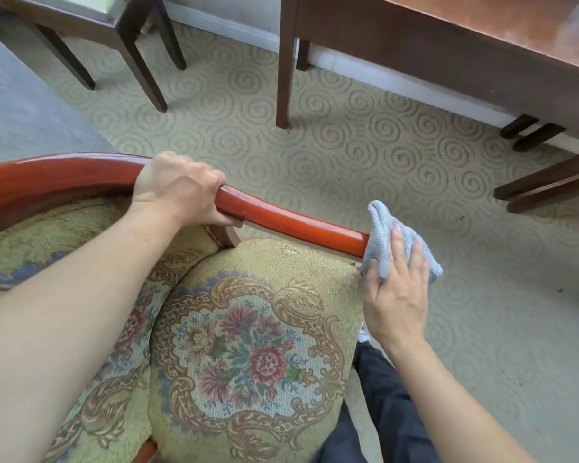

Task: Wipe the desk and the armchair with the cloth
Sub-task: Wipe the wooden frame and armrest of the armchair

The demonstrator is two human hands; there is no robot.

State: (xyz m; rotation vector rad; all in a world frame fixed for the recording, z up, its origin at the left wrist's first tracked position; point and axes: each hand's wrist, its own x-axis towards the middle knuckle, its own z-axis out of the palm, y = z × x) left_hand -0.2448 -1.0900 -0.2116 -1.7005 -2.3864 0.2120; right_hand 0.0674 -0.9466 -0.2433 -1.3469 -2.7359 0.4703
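The armchair has a glossy red-brown wooden armrest (291,225) curving across the middle and a floral tapestry seat (248,345) below it. My left hand (181,192) grips the armrest from above, fingers curled over it. A light blue cloth (381,235) covers the armrest's front end. My right hand (398,292) presses the cloth against that end with fingers straight. The brown wooden desk (482,38) stands at the top right, apart from both hands.
Pale green carpet (348,155) with swirl pattern lies between armchair and desk. A dark wooden chair (121,31) stands at the top left. More dark furniture legs (545,188) jut in at the right. My dark trouser leg (381,412) is beside the seat.
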